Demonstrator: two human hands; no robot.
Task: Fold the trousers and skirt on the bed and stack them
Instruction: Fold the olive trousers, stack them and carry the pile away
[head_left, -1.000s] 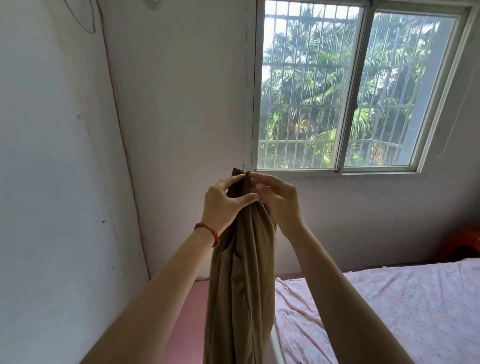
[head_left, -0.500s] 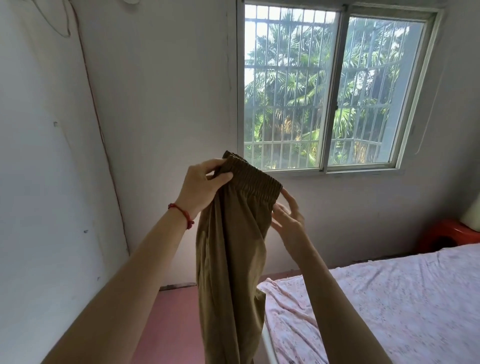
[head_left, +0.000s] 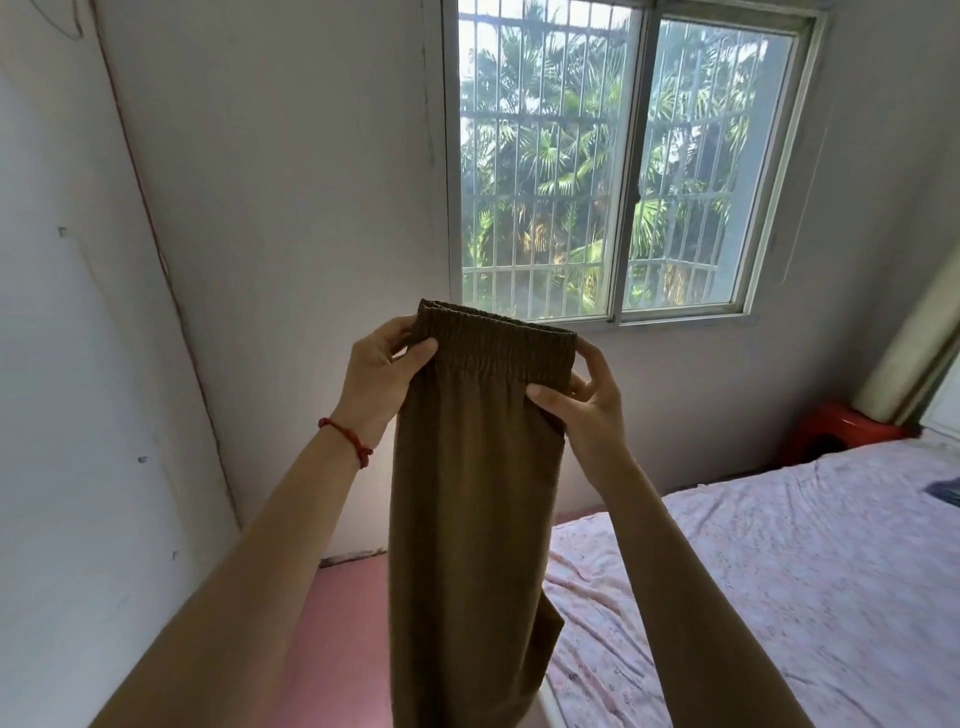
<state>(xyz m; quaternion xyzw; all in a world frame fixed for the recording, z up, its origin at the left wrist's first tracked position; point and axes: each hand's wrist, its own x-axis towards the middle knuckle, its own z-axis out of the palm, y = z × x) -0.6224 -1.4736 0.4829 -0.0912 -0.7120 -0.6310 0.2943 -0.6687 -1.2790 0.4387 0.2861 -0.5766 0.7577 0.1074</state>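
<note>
Both arms raised, brown trousers (head_left: 470, 493) held up in the air at frame centre, hanging straight down and out of the bottom edge at 6 o'clock. Not on the bed; they hang over the gap between the pink floor (head_left: 343, 639) and the bed's near left edge.

Left hand (head_left: 382, 376) at 9 o'clock of the elastic waistband (head_left: 496, 345): thumb in front, fingers behind, pinching the left end of the band. Red string bracelet (head_left: 348, 441) on that wrist.

Right hand (head_left: 589, 408) at 3 o'clock of the waistband: thumb pressed on the front fabric just below the band, index finger hooked over the right end, other fingers behind. Pinching the cloth.

Waistband stretched between the two hands, tilted, left end higher. Fabric below looks doubled into one flat column; cannot tell how the legs are layered.

Bed (head_left: 779, 571) with pink floral sheet fills 4 to 5 o'clock. Small dark blue item (head_left: 945, 491) at the right frame edge on the bed, 3 o'clock; too cropped to identify. Red stool (head_left: 836, 428) beyond the bed at 3 o'clock, pale rolled thing (head_left: 914, 358) standing on it. Barred window (head_left: 618, 166) at 12 to 1 o'clock, palms outside. White wall (head_left: 78, 364) at 9 o'clock.
</note>
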